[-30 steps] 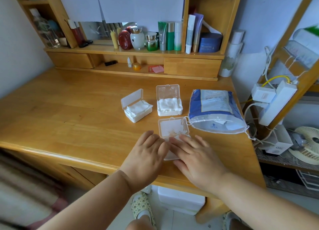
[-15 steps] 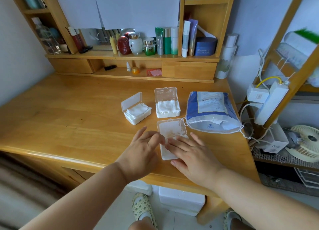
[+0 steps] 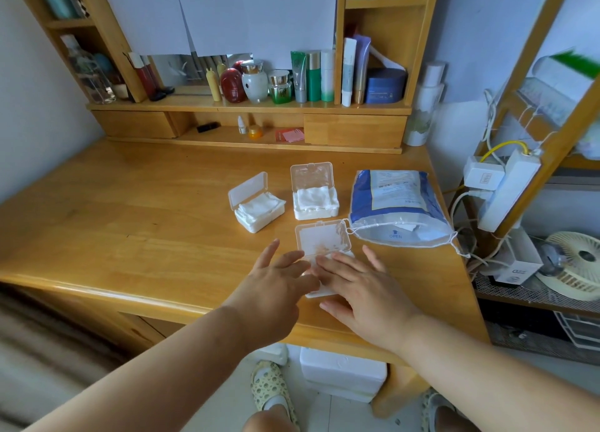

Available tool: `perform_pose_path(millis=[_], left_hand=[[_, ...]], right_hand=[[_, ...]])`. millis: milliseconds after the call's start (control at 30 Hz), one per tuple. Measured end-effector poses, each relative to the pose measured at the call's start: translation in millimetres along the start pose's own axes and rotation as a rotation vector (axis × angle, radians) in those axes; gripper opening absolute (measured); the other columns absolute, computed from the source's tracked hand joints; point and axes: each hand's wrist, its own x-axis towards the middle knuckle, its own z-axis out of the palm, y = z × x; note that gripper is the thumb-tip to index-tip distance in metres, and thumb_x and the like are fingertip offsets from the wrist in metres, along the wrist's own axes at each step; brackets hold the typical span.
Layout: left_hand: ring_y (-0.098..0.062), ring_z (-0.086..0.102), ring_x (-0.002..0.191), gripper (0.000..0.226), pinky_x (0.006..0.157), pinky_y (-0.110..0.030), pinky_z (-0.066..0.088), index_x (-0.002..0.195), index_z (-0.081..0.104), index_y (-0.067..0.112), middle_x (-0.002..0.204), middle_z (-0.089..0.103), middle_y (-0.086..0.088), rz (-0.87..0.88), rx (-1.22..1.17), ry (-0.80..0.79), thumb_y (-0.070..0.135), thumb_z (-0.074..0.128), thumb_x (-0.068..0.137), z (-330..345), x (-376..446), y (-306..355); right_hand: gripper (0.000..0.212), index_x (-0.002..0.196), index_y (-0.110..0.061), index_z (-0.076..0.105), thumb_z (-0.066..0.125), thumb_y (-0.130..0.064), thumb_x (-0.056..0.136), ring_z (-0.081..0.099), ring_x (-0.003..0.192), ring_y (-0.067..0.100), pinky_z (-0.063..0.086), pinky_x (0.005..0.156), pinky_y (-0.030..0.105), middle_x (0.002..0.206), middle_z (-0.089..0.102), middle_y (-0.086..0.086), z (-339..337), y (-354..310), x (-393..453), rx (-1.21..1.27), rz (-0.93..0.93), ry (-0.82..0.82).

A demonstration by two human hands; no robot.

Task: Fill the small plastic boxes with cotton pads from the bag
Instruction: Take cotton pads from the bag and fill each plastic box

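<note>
Left hand (image 3: 272, 289) now lifted; near box (image 3: 324, 259), lid away.

Standing well beyond the fingers: cosmetic bottles (image 3: 311, 77) lining a wooden shelf (image 3: 246, 105); sitting rightward, a fan (image 3: 574, 264).

Three boxes and a bag on the tabletop (image 3: 136, 224)

Two filled boxes, left box (image 3: 258, 208) and middle box (image 3: 315, 198), sit behind the near box (image 3: 323, 243); the bag (image 3: 399, 209) lies right of them, both hands over the near box.

Desk (image 3: 130, 224) left open; bag (image 3: 399, 204) blocks right.
</note>
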Motion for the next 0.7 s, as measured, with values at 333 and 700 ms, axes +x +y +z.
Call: perform_pose_path(millis=[333,700], left_hand=[[0.001,0.054,0.115,0.021,0.106,-0.039,0.039,0.101,0.064,0.018,0.116,0.063,0.012,-0.288,-0.662,0.526,0.009,0.052,0.086,-4,-10,-2],[-0.027,0.026,0.142,0.069,0.116,-0.041,0.023,0.145,0.026,-0.001,0.152,0.028,-0.013,-0.038,-0.171,0.255,0.047,0.032,0.095,33,8,36]], right_hand=[[0.047,0.133,-0.030,0.052,0.050,-0.048,0.089,0.043,0.133,0.016,0.017,0.111,0.053,0.143,0.047,-0.010,4,2,-1,0.037,0.006,0.068],[0.050,0.130,-0.015,0.052,0.045,-0.026,0.082,0.042,0.130,0.012,0.010,0.119,0.042,0.135,0.050,-0.003,-3,6,-3,0.228,0.007,0.069]])
